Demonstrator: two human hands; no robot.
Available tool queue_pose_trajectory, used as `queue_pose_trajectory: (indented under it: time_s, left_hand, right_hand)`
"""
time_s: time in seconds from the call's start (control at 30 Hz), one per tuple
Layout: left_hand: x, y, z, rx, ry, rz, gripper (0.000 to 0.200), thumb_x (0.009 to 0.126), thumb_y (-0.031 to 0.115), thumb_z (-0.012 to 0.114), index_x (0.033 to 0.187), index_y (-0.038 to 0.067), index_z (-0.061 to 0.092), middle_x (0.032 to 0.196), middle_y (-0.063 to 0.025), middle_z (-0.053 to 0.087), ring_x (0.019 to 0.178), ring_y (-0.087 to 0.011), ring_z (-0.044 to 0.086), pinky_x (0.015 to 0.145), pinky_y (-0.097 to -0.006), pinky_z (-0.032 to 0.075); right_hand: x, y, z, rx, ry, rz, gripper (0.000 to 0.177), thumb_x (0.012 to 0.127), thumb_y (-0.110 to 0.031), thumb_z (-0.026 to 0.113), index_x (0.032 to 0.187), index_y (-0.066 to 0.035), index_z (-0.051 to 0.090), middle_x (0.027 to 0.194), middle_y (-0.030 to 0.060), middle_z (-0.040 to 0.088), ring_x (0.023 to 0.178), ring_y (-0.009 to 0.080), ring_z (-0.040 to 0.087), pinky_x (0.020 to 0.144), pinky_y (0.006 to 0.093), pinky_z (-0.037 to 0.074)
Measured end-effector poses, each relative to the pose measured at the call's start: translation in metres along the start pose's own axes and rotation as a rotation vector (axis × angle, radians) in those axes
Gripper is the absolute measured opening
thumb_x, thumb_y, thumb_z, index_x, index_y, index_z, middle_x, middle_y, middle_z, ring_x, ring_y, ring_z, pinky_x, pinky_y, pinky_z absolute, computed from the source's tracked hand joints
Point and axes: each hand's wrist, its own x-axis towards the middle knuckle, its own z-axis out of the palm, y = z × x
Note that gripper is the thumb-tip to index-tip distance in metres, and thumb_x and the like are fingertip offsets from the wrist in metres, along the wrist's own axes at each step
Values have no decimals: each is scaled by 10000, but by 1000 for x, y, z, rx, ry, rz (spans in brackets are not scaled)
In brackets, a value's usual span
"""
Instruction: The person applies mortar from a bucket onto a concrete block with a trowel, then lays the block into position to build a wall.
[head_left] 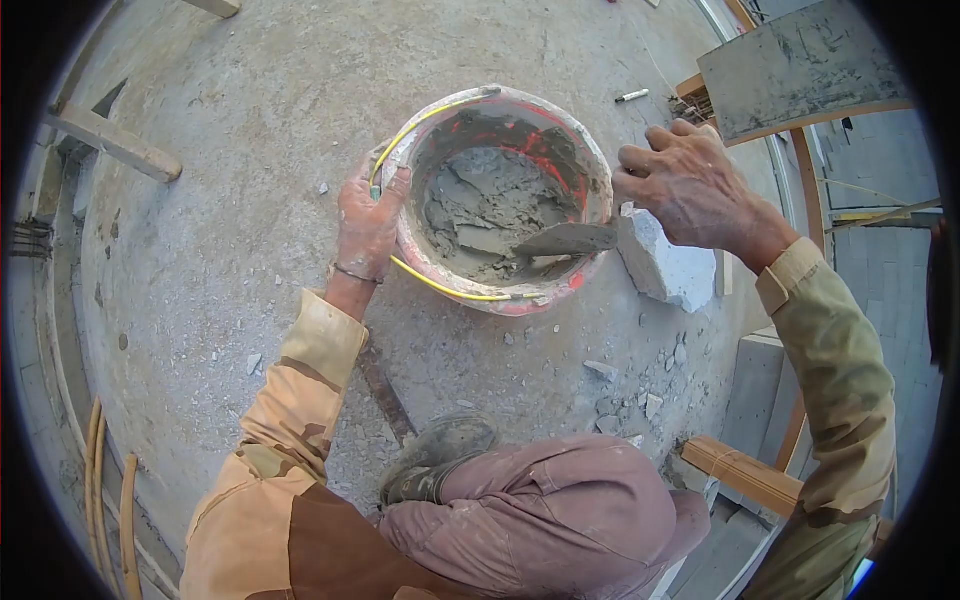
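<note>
A bucket (578, 283) with a worn whitish rim and red patches stands on the concrete floor, part filled with wet grey mortar (485, 195). Its yellow handle (455, 292) lies along the rim. My left hand (370, 222) grips the left side of the rim, thumb on top, the other fingers mostly hidden. On the other side, my right hand (690, 185) is closed, knuckles up, around the hidden handle of a trowel. The trowel's blade (568, 239) reaches over the bucket's right edge, its tip at the mortar.
A broken white block (668, 262) sits right of the bucket, with rubble (650, 400) below it. A flat metal strip (385, 390) lies near my boot (440, 455). A grey-smeared board (805, 70) is at upper right; timber (740, 475) is at lower right.
</note>
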Motion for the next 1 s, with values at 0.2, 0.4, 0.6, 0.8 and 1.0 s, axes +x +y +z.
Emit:
queue_pose_trajectory:
  time_s: [0.2, 0.4, 0.6, 0.8, 1.0]
  left_hand:
    - [1, -3, 3, 68, 53, 37, 405, 1035, 161, 704, 1381, -36, 631, 1265, -115, 716, 1143, -173, 658, 1022, -334, 519]
    - [-1, -3, 4, 172, 96, 58, 422, 1036, 158, 691, 1402, -41, 622, 1255, -129, 728, 1166, -182, 660, 1028, -344, 517]
    - [-2, -2, 5, 141, 90, 64, 441, 1045, 187, 693, 1414, -40, 614, 1277, -135, 716, 1170, -185, 660, 1038, -345, 514]
    - [1, -10, -3, 233, 79, 89, 496, 1062, 241, 692, 1464, -30, 586, 1318, -118, 695, 1197, -183, 636, 1030, -331, 516]
    - [16, -14, -29, 542, 91, 43, 673, 1053, 337, 711, 1588, 10, 466, 1469, -157, 602, 1226, -224, 632, 1009, -393, 561]
  right_hand:
    - [37, -11, -11, 146, -75, -94, 95, 816, -57, 738, 862, -140, 745, 834, -15, 675, 809, 172, 683, 720, 354, 544]
    - [50, -14, -29, 379, -140, -53, 110, 778, -80, 784, 880, -71, 743, 844, 44, 711, 767, 268, 711, 688, 404, 542]
    - [28, -9, -9, 500, -114, 63, 184, 790, -148, 818, 950, -86, 751, 889, 68, 724, 849, 318, 709, 734, 453, 523]
    - [-78, -29, 38, 912, 93, 410, 338, 877, -287, 811, 1150, -95, 756, 996, 135, 747, 988, 375, 689, 867, 461, 508]
    - [-334, -165, 35, 1254, 179, 1110, 357, 897, -247, 831, 1142, -15, 718, 1040, 133, 725, 948, 288, 668, 883, 380, 521]
